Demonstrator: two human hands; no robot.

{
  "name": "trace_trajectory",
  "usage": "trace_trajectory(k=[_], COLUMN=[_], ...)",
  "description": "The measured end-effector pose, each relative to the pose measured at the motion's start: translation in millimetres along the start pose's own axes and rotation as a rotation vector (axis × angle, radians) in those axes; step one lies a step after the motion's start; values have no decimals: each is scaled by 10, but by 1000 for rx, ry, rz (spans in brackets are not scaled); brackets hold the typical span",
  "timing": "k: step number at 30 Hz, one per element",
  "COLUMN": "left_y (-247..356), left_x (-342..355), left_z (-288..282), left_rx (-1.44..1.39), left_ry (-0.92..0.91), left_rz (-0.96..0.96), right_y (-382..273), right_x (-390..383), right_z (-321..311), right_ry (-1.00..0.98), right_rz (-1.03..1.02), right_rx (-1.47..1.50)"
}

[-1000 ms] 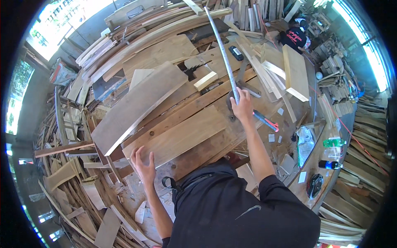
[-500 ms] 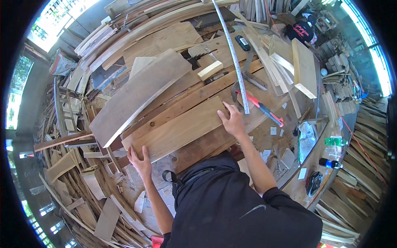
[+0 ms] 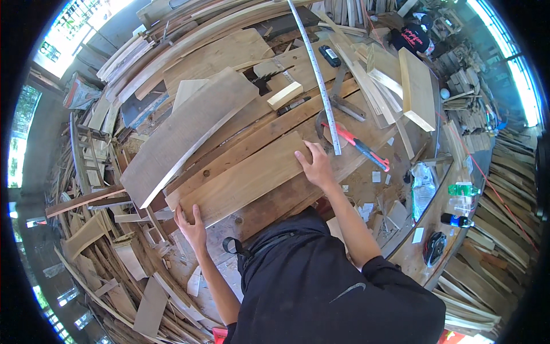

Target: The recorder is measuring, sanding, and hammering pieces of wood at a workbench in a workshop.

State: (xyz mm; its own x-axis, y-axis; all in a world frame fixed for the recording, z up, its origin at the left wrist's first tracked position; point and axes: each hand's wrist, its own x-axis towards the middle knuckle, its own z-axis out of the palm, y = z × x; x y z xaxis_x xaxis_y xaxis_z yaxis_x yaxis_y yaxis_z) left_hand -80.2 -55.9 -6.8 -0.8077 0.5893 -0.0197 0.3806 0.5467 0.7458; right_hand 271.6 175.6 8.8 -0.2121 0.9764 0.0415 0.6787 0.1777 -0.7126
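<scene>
A long, flat wooden board [image 3: 240, 172] lies at a slant across the bench in front of me. My left hand [image 3: 192, 227] grips its near left end, thumb apart from the fingers and pressed to the edge. At the right end my right hand [image 3: 316, 166] holds the corner between thumb and fingers. A wider, darker board [image 3: 192, 135] rests just beyond it on the left. Right of my right hand are a steel ruler [image 3: 316, 74], a hammer with a red and black handle [image 3: 362, 147] and a try square [image 3: 345, 106].
A small wood block [image 3: 285, 96], a marker [image 3: 294, 105] and a dark device [image 3: 329, 55] sit farther back. Thick boards [image 3: 418, 92] stand at the right. Bottles [image 3: 456, 220] and a tape measure [image 3: 434, 249] are on the right side. Scrap wood [image 3: 109, 269] piles at left. A person [image 3: 411, 38] is at far right.
The whole view has shifted slightly, so most things sit a little farther left. Both hands keep their hold on the board's ends.
</scene>
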Motion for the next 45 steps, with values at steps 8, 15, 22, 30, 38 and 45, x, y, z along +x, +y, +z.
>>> trace_trajectory(k=[8, 15, 22, 30, 38, 45], left_y=[55, 63, 216, 227, 291, 222], left_x=[-34, -89, -78, -89, -105, -63], left_z=[-12, -61, -103, -173, -171, -146], left_rx=[-99, 40, 132, 186, 224, 163], left_ry=[-66, -58, -115, -209, -236, -198], left_rz=[58, 133, 267, 272, 267, 272], right_y=[218, 274, 498, 525, 785, 778], right_x=[172, 160, 372, 600, 779, 781], right_z=[-248, -454, -537, -624, -677, -559], right_ry=[64, 1, 239, 213, 91, 170], right_rz=[-1, 65, -75, -51, -32, -71], right_rx=[13, 32, -145, -248, -320, -420])
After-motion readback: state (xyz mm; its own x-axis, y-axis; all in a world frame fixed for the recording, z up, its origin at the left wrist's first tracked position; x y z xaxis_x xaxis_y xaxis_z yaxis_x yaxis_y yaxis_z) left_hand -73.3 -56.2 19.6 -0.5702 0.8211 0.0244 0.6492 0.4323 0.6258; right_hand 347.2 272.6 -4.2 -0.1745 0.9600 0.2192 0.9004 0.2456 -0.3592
